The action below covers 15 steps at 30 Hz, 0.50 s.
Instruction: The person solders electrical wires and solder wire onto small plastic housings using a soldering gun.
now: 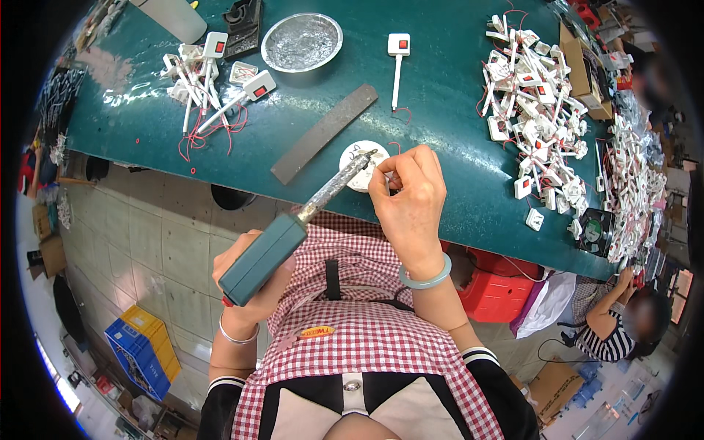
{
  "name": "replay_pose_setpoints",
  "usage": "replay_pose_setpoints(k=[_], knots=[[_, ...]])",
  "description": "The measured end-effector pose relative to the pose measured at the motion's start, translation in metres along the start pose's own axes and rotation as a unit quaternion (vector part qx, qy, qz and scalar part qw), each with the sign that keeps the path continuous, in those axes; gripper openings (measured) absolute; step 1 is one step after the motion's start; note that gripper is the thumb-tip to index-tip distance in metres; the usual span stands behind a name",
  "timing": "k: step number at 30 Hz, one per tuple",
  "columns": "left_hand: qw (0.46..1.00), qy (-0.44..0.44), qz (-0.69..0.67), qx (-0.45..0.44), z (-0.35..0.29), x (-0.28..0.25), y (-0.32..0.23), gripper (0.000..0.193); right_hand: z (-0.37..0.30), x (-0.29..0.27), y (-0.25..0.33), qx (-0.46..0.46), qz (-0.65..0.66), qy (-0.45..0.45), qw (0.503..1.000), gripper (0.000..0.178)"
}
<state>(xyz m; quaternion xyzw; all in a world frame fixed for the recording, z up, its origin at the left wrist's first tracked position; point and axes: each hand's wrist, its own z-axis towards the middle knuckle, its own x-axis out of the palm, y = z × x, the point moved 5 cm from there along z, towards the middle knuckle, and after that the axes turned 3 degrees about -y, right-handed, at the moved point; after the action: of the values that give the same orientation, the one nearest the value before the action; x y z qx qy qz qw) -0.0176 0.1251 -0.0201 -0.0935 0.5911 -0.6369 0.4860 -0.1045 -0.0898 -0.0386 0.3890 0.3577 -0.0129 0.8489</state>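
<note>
My left hand [257, 275] is wrapped round the green handle of a soldering iron [265, 257]. Its long metal barrel slants up and right, with the tip over a round white disc [354, 152] at the bench edge. Beside that disc, my right hand [412, 202] is closed, thumb and fingers pinched together. What sits in the pinch is too small or hidden to make out. A bit of red wire [397, 145] curls out just beyond these fingers. Farther back lies a white stick with a square head and red switch [398, 45], its red wire at the near end.
A flat dark bar [324, 135] lies left of the disc. Behind it stand a metal bowl [302, 42] and a small group of switch sticks [209, 88]. A large heap of them [539, 110] covers the right side. Red stool [499, 290] below the bench; another person [609, 326] at far right.
</note>
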Motion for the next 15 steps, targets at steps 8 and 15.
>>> replay_pose_setpoints(k=[8, 15], knots=[[0.996, -0.058, -0.039, -0.052, 0.0, 0.017, 0.009, 0.022, 0.0, 0.001, -0.001, 0.004, 0.001, -0.002, 1.0, 0.013], [0.994, -0.104, 0.018, 0.017, 0.024, 0.062, 0.016, 0.02, -0.001, 0.0, -0.001, 0.007, 0.0, -0.001, 1.0, 0.012]])
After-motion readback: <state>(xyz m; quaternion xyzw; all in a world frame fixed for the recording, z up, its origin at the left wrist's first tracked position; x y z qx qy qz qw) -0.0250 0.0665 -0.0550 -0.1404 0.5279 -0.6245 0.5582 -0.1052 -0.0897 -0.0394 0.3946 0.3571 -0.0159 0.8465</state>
